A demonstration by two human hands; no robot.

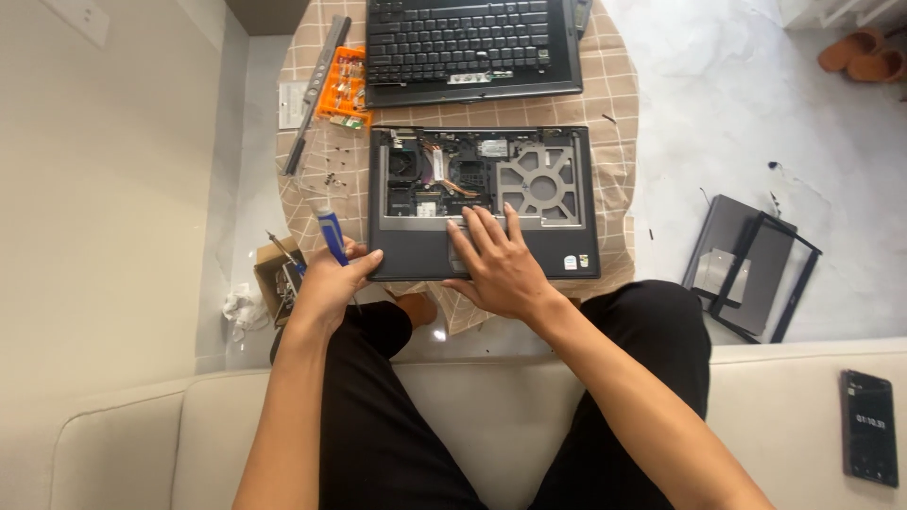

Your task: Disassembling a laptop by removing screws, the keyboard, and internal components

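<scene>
1. The opened laptop base (484, 200) lies crosswise on the round bench (619, 189).
2. The right hand (496, 264) rests flat, fingers spread, on its palm rest (the nearer hand).
3. The left hand (331, 283) grips a blue screwdriver (331, 236) upright, just left of the base.

Home living room: cream sofa (491, 416), marble floor (756, 113).

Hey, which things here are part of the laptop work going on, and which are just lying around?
In use:
- opened laptop base, right hand flat on its palm rest
- blue-handled screwdriver, held in left hand
- removed keyboard
- orange bit case

Lying about:
- phone on the sofa
- dark panel and frame on the floor
- sandals
</scene>
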